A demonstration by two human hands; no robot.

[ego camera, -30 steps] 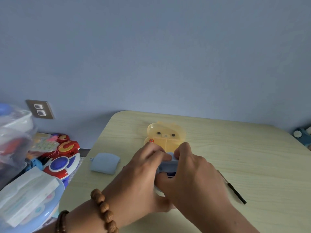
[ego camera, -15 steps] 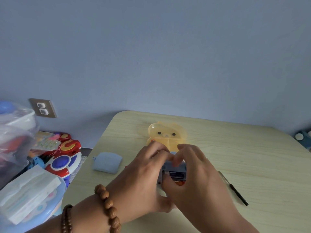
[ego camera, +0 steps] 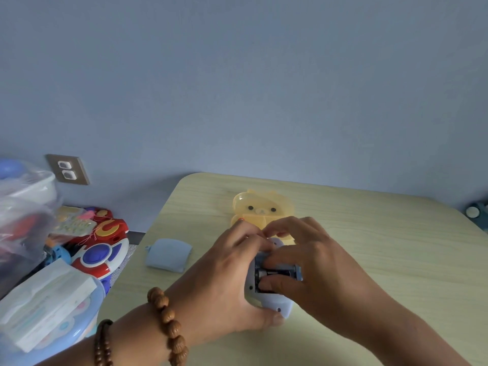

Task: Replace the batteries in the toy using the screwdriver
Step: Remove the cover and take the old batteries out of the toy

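A light-blue toy [ego camera: 274,303] lies back-up on the pale wooden table [ego camera: 396,247], its battery compartment open. My left hand [ego camera: 224,281] grips the toy from its left side, thumb under the near end. My right hand [ego camera: 322,270] reaches over it, thumb and forefinger pinching a silvery battery [ego camera: 274,273] that sits in the compartment. A light-blue battery cover [ego camera: 169,256] lies loose on the table to the left. The screwdriver is hidden, and my right forearm covers the table to the right of the toy.
A translucent yellow bear-shaped box [ego camera: 264,208] sits just beyond my hands. Off the table's left edge are colourful toys [ego camera: 100,249], a plastic bag [ego camera: 23,207] and a blue tub with a wipes pack [ego camera: 47,307]. A wall outlet [ego camera: 67,169] is behind them.
My right hand shifted off the compartment's far edge, so the open compartment shows. Its thumb and forefinger now close on the battery. The view dropped and my arm covers the screwdriver.
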